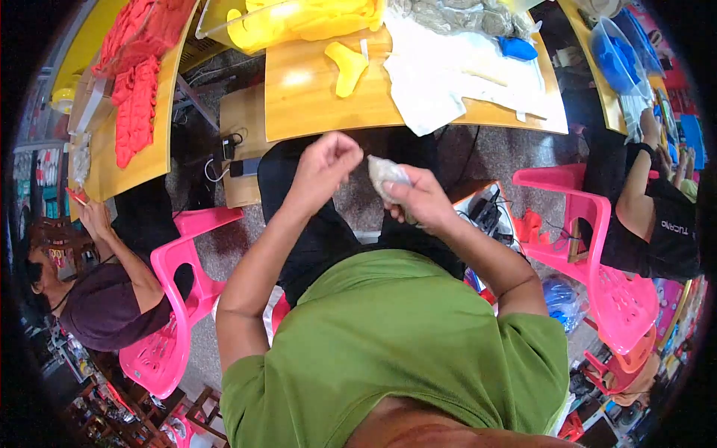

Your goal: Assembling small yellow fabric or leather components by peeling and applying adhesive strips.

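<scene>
My right hand (420, 196) grips a small beige-grey, stuffed-looking piece (382, 173) with a pointed end, held over my lap. Just left of that tip, the fingers of my left hand (330, 166) are pinched together, apart from the piece. Whatever lies between them is too small to make out. Beyond my hands, on the wooden table (321, 104), lies a yellow three-lobed piece (346, 69). To its right a white cloth (429, 82) hangs slightly over the near edge.
A clear bin of yellow pieces (299, 22), grey bagged bundles (467, 16) and a blue piece (517, 48) sit farther back. Red pieces (138, 97) cover the left table. People sit on pink chairs (183, 299) at both sides. Black cables (489, 213) lie by my right forearm.
</scene>
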A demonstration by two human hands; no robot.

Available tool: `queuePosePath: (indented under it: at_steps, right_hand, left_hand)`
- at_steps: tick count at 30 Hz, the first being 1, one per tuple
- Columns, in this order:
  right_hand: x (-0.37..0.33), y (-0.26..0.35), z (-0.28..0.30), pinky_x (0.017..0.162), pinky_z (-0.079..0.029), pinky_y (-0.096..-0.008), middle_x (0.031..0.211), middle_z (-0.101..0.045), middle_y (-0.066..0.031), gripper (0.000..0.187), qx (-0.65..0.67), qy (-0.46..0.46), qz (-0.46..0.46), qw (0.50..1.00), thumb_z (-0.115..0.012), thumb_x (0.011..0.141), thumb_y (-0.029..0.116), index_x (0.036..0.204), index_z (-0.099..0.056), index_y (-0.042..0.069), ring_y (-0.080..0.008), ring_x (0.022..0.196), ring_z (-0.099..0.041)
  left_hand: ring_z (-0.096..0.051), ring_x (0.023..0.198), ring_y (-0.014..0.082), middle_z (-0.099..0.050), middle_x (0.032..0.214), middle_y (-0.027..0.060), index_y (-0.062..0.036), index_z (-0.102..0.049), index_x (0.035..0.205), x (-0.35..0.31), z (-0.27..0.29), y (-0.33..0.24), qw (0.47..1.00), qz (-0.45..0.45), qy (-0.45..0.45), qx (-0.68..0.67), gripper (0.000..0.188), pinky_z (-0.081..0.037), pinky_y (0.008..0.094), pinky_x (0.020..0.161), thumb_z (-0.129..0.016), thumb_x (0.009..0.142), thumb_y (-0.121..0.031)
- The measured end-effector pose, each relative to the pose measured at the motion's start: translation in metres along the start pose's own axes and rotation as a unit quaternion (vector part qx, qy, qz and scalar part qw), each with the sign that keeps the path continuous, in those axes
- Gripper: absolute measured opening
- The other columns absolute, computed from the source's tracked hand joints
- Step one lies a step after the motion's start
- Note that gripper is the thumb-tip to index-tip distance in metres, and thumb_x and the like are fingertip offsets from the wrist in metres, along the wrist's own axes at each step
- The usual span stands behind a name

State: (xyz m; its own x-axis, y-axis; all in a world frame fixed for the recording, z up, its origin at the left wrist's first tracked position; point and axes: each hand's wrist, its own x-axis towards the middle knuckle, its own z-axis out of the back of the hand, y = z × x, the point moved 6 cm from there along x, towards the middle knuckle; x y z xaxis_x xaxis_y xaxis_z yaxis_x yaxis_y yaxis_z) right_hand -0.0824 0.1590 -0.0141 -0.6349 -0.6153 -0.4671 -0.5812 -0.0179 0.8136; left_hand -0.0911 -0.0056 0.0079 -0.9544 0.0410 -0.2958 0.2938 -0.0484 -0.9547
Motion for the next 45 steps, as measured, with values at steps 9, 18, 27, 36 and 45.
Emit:
queuePosePath:
  at_steps: [9, 18, 27, 36, 45]
  right_hand:
    - [0.016, 0.04, 0.031, 0.045, -0.038, -0.0203, 0.071, -0.055, -0.0016, 0.021, -0.095, -0.078, 0.119, 0.985, -0.053, 0.091, 0.023, 0.099, -0.056, 0.004, -0.0067, 0.053, -0.047]
    - [0.027, 0.043, 0.042, 0.043, -0.038, -0.021, 0.065, -0.054, -0.0011, 0.026, 0.082, -0.079, 0.051, 0.992, -0.055, 0.091, 0.027, 0.092, -0.06, 0.001, -0.0068, 0.05, -0.046]
    - [0.034, 0.044, 0.022, 0.041, -0.042, -0.0214, 0.073, -0.06, -0.0065, 0.025, 0.271, -0.042, 0.078, 0.959, -0.063, 0.086, 0.02, 0.101, -0.057, 0.001, -0.0096, 0.048, -0.051]
    - [0.047, 0.034, 0.025, 0.037, -0.041, -0.0216, 0.066, -0.058, -0.0052, 0.021, 0.15, -0.103, 0.123, 0.975, -0.062, 0.086, 0.018, 0.097, -0.058, 0.0, -0.0097, 0.045, -0.052]
    - [0.056, 0.027, 0.024, 0.032, -0.037, -0.0234, 0.058, -0.055, -0.0048, 0.017, 0.09, -0.111, 0.06, 0.988, -0.056, 0.088, 0.015, 0.092, -0.06, 0.0, -0.0101, 0.037, -0.048]
  left_hand:
    - [-0.064, 0.078, 0.0329, -0.063, 0.086, 0.0172, -0.0001, -0.061, 0.091, 0.119, 0.001, -0.082, 0.741, -0.11, -0.243, 0.616, 0.039, -0.051, 0.0426, 0.066, -0.06, 0.081, -0.037]
    - [-0.065, 0.075, 0.0328, -0.065, 0.077, 0.0182, 0.0001, -0.063, 0.08, 0.138, 0.027, -0.063, 0.805, -0.091, -0.196, 0.553, 0.025, -0.05, 0.0421, 0.066, -0.058, 0.08, -0.024]
    - [-0.064, 0.065, 0.0276, -0.064, 0.071, 0.0158, 0.0, -0.065, 0.078, 0.079, 0.014, -0.039, 0.918, -0.136, -0.173, 0.33, 0.015, -0.049, 0.0359, 0.061, -0.066, 0.075, -0.015]
    - [-0.063, 0.069, 0.0303, -0.063, 0.074, 0.0156, 0.0006, -0.065, 0.079, 0.061, 0.004, -0.034, 0.92, -0.168, -0.15, 0.322, 0.011, -0.049, 0.0362, 0.063, -0.063, 0.076, -0.009]
    - [-0.059, 0.075, 0.0326, -0.058, 0.078, 0.0141, -0.001, -0.057, 0.079, 0.045, -0.014, -0.049, 0.878, -0.197, -0.15, 0.409, 0.009, -0.046, 0.0409, 0.065, -0.061, 0.078, -0.009]
